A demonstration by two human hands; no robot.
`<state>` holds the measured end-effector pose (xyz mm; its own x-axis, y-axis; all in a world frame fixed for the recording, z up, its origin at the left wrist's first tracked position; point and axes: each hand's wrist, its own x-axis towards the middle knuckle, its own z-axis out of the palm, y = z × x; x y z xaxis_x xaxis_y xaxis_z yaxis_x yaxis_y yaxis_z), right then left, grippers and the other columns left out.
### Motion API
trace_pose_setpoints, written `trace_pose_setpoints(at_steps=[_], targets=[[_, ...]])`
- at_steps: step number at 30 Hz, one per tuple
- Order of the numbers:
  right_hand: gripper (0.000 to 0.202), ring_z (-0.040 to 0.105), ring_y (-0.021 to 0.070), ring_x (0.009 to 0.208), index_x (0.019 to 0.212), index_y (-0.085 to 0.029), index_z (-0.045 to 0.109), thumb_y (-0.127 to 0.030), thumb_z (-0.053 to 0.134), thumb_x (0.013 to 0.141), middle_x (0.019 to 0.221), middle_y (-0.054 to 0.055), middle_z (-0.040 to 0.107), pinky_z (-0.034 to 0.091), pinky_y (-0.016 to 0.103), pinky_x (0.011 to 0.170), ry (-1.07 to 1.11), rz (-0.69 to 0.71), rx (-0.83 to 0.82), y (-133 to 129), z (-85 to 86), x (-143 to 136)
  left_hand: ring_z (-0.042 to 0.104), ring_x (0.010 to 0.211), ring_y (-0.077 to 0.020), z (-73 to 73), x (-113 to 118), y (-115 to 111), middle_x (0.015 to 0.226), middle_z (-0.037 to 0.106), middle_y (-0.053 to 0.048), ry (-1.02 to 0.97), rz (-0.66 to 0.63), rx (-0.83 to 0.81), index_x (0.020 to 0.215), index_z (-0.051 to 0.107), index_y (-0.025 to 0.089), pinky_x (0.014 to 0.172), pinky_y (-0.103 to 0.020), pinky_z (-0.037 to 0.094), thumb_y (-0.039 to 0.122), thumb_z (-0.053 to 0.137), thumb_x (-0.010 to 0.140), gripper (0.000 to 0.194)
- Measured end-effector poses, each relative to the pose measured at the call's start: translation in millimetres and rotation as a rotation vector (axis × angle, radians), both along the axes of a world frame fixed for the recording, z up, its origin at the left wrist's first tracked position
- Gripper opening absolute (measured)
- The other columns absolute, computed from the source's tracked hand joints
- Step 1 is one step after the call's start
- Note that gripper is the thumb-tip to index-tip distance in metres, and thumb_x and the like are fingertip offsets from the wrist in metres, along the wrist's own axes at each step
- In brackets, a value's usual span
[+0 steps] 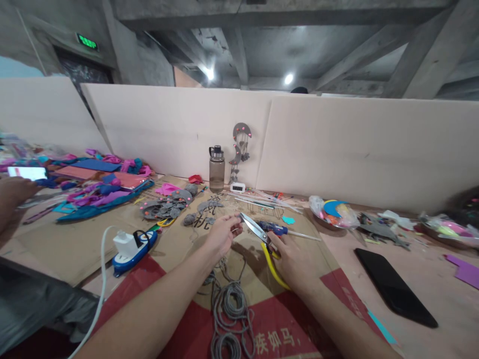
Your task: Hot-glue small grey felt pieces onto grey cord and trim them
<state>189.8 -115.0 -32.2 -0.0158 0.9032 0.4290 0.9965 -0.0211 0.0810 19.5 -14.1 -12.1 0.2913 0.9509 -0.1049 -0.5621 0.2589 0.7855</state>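
Observation:
My right hand (294,257) grips a pair of scissors (255,228) with yellow handles. Their silver blades point up and left, and the tips reach the fingertips of my left hand (223,234). That hand is closed in a pinch; what it holds is too small to make out. Below both hands, coils of grey cord (232,299) lie on the cardboard, with loose strands running up beneath my left hand. A blue glue gun (275,228) lies just behind the scissors.
Around the work area are a water bottle (216,170), a grey felt pile (164,205), a blue power strip (135,252), a black phone (394,286) and a bowl of bagged bits (331,224). White boards (179,124) stand behind. Another person's hand (17,192) holds a lit phone at left.

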Motion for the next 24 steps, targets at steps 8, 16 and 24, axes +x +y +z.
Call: trace_pose_setpoints(at_steps=[8, 16, 24], targets=[[0.038, 0.06, 0.0174, 0.076, 0.125, -0.027, 0.051, -0.027, 0.044, 0.088, 0.098, 0.008, 0.062, 0.034, 0.025, 0.056, -0.057, -0.011, 0.008, 0.4, -0.8, -1.1, 0.051, 0.053, -0.0064, -4.4, 0.7, 1.8, 0.06, 0.056, 0.0, -0.02, 0.005, 0.004, 0.076, 0.063, 0.009, 0.055, -0.019, 0.044, 0.005, 0.065, 0.063, 0.014], [0.04, 0.06, 0.0189, 0.079, 0.127, -0.025, 0.05, -0.02, 0.042, 0.088, 0.093, 0.008, 0.061, 0.037, 0.026, 0.061, -0.071, 0.013, 0.008, 3.3, -5.7, -1.2, 0.05, 0.052, -0.0067, -3.3, 1.0, 0.2, 0.057, 0.056, 0.001, -0.037, 0.017, 0.002, 0.068, 0.062, 0.01, 0.054, -0.02, 0.044, 0.005, 0.065, 0.063, 0.008], [0.04, 0.061, 0.0204, 0.08, 0.125, -0.024, 0.051, -0.019, 0.045, 0.086, 0.097, 0.01, 0.063, 0.04, 0.027, 0.064, -0.064, -0.006, 0.019, 1.1, -5.1, -3.3, 0.052, 0.052, -0.0064, -7.2, 1.1, 3.7, 0.057, 0.057, 0.001, -0.049, 0.007, -0.005, 0.068, 0.061, 0.01, 0.056, -0.019, 0.046, 0.006, 0.068, 0.062, 0.01]])
